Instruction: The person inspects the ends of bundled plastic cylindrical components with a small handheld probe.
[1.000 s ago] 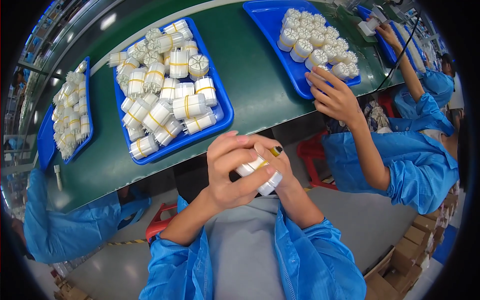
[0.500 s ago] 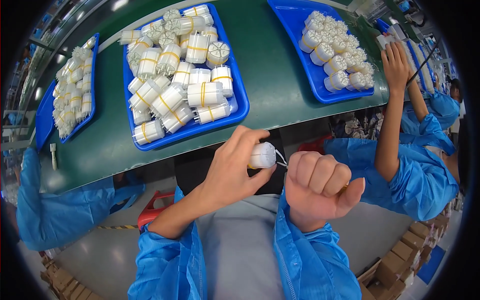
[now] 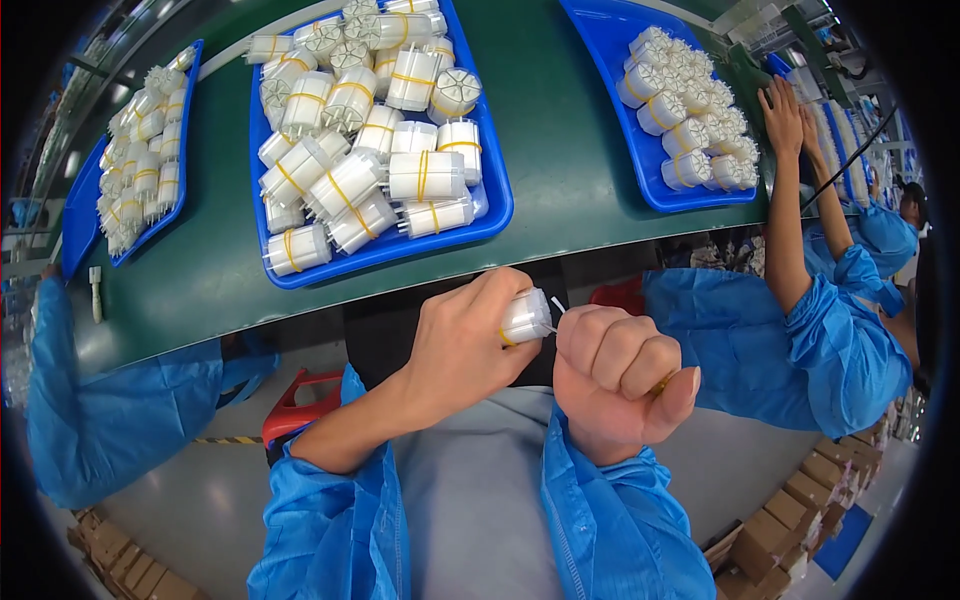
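Cylinder (image 3: 526,317) juts out of clasping left fingers (image 3: 503,284), beside tightly curled right fingers (image 3: 607,347).

Mid-view, I have a large tray (image 3: 503,205) lying on the workbench (image 3: 560,160), heaped cylinders (image 3: 425,175) inside it. To its right I see a second tray (image 3: 600,50), also bearing cylinders; to its left, a third tray (image 3: 188,130) with a pile in it, and a small handled tool (image 3: 96,295) nearer the bench's edge. Before that edge, the left hand (image 3: 465,330) is around one cylinder (image 3: 526,316), with the right hand (image 3: 625,380) just beyond its right end. A stool (image 3: 300,405) stands left of the left forearm. One co-worker (image 3: 120,420) is at far left, another co-worker (image 3: 850,360) at right; cardboard boxes (image 3: 770,540) lie lower right.
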A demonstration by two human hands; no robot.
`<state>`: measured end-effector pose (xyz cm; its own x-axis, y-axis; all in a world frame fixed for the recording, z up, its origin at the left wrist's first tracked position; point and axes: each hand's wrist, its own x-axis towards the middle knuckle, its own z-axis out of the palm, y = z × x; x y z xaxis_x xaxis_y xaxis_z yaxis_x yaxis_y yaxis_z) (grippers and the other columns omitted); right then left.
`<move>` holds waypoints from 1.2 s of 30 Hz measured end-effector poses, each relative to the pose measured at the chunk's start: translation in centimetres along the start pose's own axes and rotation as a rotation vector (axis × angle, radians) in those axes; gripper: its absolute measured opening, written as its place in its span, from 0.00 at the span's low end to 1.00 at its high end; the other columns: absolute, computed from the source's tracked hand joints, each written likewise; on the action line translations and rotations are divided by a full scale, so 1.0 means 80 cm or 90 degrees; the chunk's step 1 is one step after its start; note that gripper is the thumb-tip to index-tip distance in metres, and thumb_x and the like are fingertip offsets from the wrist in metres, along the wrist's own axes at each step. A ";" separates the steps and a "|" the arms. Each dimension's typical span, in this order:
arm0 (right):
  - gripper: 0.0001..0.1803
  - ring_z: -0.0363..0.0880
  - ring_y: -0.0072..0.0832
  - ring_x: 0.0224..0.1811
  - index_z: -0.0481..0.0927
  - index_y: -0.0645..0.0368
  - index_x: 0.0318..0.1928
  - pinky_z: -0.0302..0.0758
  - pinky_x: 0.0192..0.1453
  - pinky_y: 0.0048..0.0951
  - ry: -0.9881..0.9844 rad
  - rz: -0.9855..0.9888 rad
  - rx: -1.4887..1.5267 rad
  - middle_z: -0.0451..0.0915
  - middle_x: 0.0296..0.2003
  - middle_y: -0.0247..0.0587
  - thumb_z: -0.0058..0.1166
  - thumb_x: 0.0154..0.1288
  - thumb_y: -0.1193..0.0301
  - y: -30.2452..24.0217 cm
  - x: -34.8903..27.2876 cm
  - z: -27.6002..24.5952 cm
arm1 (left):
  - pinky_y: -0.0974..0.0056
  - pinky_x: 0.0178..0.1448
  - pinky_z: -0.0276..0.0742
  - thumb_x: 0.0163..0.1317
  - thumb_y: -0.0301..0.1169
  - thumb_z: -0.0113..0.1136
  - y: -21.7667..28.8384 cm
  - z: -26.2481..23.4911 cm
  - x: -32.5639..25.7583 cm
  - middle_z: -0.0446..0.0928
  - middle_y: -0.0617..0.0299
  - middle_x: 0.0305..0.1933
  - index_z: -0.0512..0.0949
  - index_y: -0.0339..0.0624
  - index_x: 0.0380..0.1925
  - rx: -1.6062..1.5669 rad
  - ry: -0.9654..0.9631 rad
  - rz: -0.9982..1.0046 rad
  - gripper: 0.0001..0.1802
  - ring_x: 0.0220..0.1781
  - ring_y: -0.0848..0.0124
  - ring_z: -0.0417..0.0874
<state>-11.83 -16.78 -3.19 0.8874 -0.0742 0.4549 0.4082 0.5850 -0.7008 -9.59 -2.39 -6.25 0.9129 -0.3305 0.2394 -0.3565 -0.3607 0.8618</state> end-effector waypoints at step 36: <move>0.27 0.48 0.25 0.15 0.53 0.53 0.17 0.49 0.23 0.32 0.026 0.027 0.082 0.56 0.12 0.31 0.37 0.77 0.60 0.032 -0.008 -0.012 | 0.55 0.32 0.77 0.40 0.22 0.72 -0.016 0.000 -0.007 0.77 0.54 0.33 0.71 0.41 0.38 0.119 0.006 0.024 0.23 0.34 0.53 0.83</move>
<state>-11.17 -16.04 -5.84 0.9123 -0.0781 0.4020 0.3414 0.6871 -0.6414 -9.67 -1.74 -7.45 0.8998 -0.3391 0.2745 -0.4202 -0.5046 0.7541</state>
